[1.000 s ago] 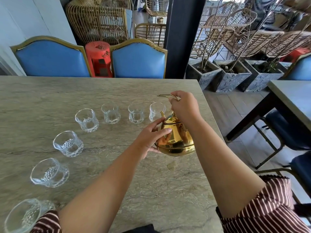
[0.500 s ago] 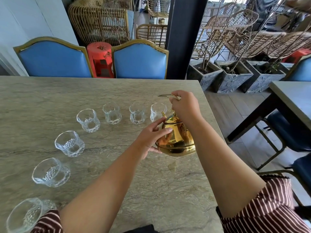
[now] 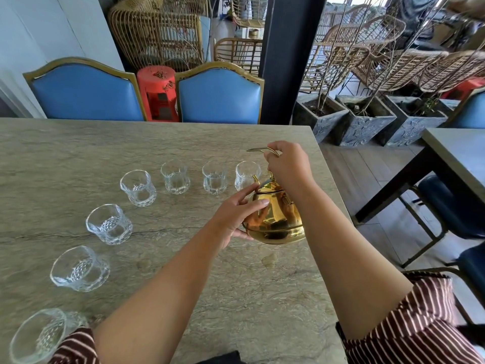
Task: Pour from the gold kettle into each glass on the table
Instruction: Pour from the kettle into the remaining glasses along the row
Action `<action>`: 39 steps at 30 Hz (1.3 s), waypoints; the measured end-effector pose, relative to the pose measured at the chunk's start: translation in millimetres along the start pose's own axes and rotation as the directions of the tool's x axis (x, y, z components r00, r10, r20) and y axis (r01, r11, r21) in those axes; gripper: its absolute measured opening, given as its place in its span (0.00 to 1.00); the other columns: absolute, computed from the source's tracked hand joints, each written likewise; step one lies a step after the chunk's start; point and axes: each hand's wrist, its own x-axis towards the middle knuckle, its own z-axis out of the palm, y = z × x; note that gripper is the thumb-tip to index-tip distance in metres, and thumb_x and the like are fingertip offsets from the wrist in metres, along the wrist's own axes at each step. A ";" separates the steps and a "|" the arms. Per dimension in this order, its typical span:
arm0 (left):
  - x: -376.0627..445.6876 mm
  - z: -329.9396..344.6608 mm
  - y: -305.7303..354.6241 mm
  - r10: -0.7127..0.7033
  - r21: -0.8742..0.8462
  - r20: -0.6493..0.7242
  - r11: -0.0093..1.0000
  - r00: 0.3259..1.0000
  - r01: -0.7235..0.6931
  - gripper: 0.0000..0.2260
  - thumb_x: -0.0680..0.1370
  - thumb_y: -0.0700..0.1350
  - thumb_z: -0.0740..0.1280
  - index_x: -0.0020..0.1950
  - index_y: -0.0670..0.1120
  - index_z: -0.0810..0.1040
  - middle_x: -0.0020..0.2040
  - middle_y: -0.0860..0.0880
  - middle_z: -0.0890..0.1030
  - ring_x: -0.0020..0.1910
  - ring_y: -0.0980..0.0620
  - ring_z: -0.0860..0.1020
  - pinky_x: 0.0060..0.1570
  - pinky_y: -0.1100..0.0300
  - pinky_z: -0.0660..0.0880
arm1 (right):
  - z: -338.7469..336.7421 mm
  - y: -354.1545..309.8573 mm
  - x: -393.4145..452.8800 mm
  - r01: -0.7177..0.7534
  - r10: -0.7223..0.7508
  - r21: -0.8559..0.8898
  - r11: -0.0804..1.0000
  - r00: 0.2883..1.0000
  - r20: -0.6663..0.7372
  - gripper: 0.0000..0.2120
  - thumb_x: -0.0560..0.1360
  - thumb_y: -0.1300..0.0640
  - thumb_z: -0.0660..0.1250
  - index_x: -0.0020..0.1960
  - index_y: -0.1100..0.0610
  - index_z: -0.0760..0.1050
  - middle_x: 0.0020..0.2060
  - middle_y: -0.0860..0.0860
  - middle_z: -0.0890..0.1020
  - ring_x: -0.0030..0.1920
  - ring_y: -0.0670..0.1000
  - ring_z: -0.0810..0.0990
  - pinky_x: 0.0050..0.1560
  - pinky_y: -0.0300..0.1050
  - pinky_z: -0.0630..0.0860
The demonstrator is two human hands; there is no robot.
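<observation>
A shiny gold kettle (image 3: 275, 219) hangs just above the grey stone table (image 3: 78, 153), tilted toward the far glasses. My right hand (image 3: 287, 166) grips its thin handle from above. My left hand (image 3: 233, 216) presses against the kettle's left side, fingers spread on the body. Several clear cut glasses stand in a curved row. The rightmost glass (image 3: 246, 174) sits right in front of the spout, with others at its left (image 3: 214, 178) (image 3: 174, 177) (image 3: 138, 187) and nearer me (image 3: 109, 223) (image 3: 78, 267) (image 3: 39, 334).
Two blue chairs (image 3: 220, 95) stand along the table's far edge with a red stool (image 3: 157, 93) between them. A dark pillar (image 3: 286, 59), stone planters (image 3: 364, 119) and a second table (image 3: 459, 153) lie to the right. A small wet spot (image 3: 269, 260) marks the table under the kettle.
Hands and kettle hold nearly the same pose; the view has only drifted slightly.
</observation>
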 end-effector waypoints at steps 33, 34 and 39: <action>3.0 45.6 -11.1 0.147 0.156 0.099 0.975 0.984 -0.161 0.28 0.73 0.42 0.76 0.70 0.56 0.73 0.52 0.60 0.78 0.38 0.59 0.85 0.33 0.63 0.80 | -43.1 61.3 -48.1 -0.128 0.196 0.451 0.883 0.975 -0.107 0.13 0.78 0.59 0.65 0.62 0.50 0.77 0.34 0.49 0.79 0.26 0.46 0.67 0.29 0.45 0.68; 4.2 49.8 -10.8 0.140 0.147 0.114 0.977 0.984 -0.156 0.27 0.73 0.42 0.76 0.70 0.56 0.73 0.53 0.60 0.78 0.37 0.61 0.85 0.32 0.64 0.80 | -47.3 62.7 -47.3 -0.125 0.194 0.434 0.892 0.974 -0.118 0.13 0.78 0.59 0.65 0.62 0.50 0.77 0.35 0.50 0.79 0.26 0.46 0.67 0.30 0.45 0.68; 7.9 66.4 -11.8 0.091 0.118 0.148 0.987 0.985 -0.109 0.25 0.72 0.48 0.77 0.67 0.63 0.75 0.64 0.55 0.77 0.52 0.52 0.84 0.36 0.56 0.82 | -59.7 67.7 -38.5 -0.133 0.186 0.319 0.938 0.972 -0.142 0.14 0.78 0.57 0.65 0.63 0.51 0.77 0.38 0.49 0.80 0.29 0.45 0.71 0.32 0.43 0.71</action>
